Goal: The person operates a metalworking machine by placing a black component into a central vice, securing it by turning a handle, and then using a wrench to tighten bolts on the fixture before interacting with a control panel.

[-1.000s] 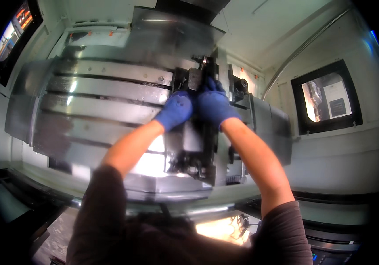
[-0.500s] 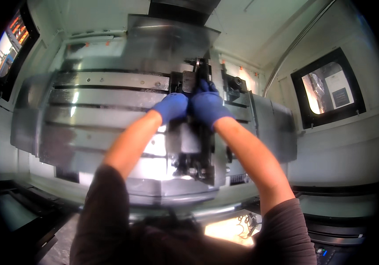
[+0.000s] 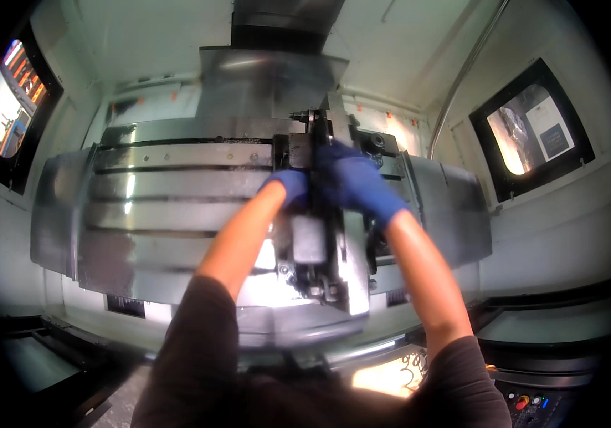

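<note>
Both my hands wear blue gloves and reach to a dark metal fixture that runs front to back on the slotted machine table. My left hand is at the fixture's left side, between two grey blocks; its fingers are hidden against the dark metal. Over the fixture's right side lies my right hand, its fingers smeared by motion and pointing toward the far end. Whether either hand grips a part cannot be seen. The nearer grey block sits just below my left hand.
Pale enclosure walls surround the table, with a window on the left and on the right. A dark clamp-like part stands right of the fixture. Behind rises a grey metal cover. A control panel shows at lower right.
My right hand has moved right and slightly toward me along the fixture. My left hand has shifted a little lower and right. The whole view has also shifted slightly.
</note>
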A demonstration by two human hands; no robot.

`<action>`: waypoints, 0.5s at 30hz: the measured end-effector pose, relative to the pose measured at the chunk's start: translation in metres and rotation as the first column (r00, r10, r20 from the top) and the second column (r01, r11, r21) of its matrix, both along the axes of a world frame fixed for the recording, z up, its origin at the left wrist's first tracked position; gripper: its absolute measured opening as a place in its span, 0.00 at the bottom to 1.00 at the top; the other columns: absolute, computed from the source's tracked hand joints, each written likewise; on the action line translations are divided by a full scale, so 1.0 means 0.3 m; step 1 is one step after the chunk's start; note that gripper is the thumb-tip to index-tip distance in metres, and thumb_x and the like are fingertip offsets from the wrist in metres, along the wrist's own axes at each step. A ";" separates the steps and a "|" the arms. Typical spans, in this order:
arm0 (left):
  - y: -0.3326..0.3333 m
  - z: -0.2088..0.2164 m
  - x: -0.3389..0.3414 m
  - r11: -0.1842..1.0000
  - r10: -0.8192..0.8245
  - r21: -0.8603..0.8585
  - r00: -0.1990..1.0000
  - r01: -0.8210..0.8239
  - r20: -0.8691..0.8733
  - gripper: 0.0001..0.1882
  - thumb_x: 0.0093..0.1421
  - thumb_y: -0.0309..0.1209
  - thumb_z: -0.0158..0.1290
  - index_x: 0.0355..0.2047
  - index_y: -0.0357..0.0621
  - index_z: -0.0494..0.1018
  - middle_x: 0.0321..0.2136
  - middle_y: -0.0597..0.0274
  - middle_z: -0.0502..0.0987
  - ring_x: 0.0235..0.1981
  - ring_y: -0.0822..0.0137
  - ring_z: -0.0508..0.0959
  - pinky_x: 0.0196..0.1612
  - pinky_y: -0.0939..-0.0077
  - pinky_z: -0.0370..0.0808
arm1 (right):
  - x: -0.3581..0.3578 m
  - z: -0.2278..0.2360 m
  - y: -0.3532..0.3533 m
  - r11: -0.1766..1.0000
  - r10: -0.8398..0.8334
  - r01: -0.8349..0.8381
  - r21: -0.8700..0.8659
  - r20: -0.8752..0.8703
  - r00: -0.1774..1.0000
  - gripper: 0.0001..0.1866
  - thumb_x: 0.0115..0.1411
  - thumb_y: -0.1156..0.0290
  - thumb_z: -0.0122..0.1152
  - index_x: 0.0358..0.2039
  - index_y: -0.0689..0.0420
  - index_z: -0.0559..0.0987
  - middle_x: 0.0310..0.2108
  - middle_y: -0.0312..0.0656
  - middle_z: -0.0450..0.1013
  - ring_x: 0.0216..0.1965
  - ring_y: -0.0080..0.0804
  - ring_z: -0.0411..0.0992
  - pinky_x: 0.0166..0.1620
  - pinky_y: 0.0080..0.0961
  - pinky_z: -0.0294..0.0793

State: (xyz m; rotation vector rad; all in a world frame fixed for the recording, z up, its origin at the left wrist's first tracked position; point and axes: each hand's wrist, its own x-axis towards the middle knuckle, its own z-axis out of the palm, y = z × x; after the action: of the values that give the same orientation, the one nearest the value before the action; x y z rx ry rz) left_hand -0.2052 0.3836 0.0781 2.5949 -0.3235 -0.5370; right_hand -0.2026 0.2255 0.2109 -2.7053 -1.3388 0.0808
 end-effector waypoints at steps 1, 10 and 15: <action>-0.022 0.023 0.003 0.994 -0.073 0.076 0.997 0.076 -0.032 0.14 0.50 0.37 0.60 0.33 0.41 0.81 0.33 0.51 0.81 0.32 0.59 0.81 0.37 0.68 0.77 | -0.012 0.013 -0.106 0.960 0.014 -0.047 0.277 0.120 0.993 0.18 0.49 0.76 0.60 0.43 0.60 0.79 0.51 0.48 0.72 0.57 0.43 0.67 0.57 0.36 0.69; -0.152 0.029 -0.076 0.935 0.215 0.227 0.944 -0.273 0.249 0.09 0.50 0.29 0.53 0.29 0.41 0.81 0.31 0.50 0.81 0.33 0.54 0.82 0.37 0.62 0.77 | -0.334 -0.432 -1.047 0.037 -0.578 0.829 0.557 -0.665 0.473 0.11 0.61 0.79 0.54 0.44 0.65 0.77 0.41 0.43 0.76 0.44 0.28 0.72 0.51 0.24 0.69; -0.126 0.022 -0.072 0.949 0.054 0.280 0.951 -0.144 0.304 0.09 0.49 0.29 0.52 0.27 0.42 0.81 0.29 0.48 0.80 0.32 0.54 0.81 0.37 0.63 0.77 | -0.532 -0.688 -1.224 -0.205 -0.464 0.873 0.443 -0.829 0.312 0.13 0.62 0.79 0.51 0.47 0.65 0.75 0.41 0.43 0.75 0.43 0.28 0.72 0.48 0.23 0.70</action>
State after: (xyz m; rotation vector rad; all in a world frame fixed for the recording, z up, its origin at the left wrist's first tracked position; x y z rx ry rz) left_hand -0.2269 0.3457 0.0848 2.9734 -0.2158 -0.1706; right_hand -0.3621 -0.1416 0.0047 -1.7152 0.5236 -0.2054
